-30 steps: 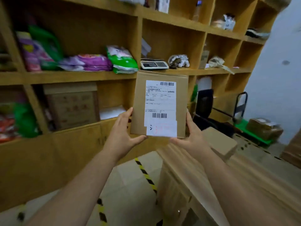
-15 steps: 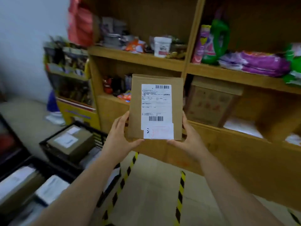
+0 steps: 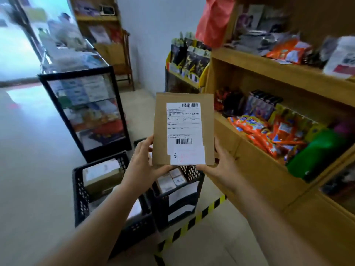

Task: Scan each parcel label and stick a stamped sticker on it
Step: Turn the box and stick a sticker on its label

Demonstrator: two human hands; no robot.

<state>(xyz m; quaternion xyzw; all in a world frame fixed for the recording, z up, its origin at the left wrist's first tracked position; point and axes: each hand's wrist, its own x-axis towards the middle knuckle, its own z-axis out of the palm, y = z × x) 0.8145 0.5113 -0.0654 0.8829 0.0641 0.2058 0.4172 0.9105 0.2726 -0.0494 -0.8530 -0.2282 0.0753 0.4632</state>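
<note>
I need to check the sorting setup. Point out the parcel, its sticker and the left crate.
parcel (image 3: 161, 120): head view, bare cardboard left of the label.
sticker (image 3: 190, 155): head view, middle of the white stamped patch.
left crate (image 3: 77, 191): head view, its black left wall.

A wooden shelf unit (image 3: 288, 73) fills the right side, its lower shelf heaped with orange snack packets (image 3: 269, 131) beside a green bag (image 3: 317, 156). A red plastic bag (image 3: 213, 22) hangs at its top corner, and a yellow display rack (image 3: 184, 73) stands just beyond it. To the left is a black-framed glass cabinet (image 3: 86, 112), and yellow-and-black tape (image 3: 192, 223) runs across the floor.
</note>
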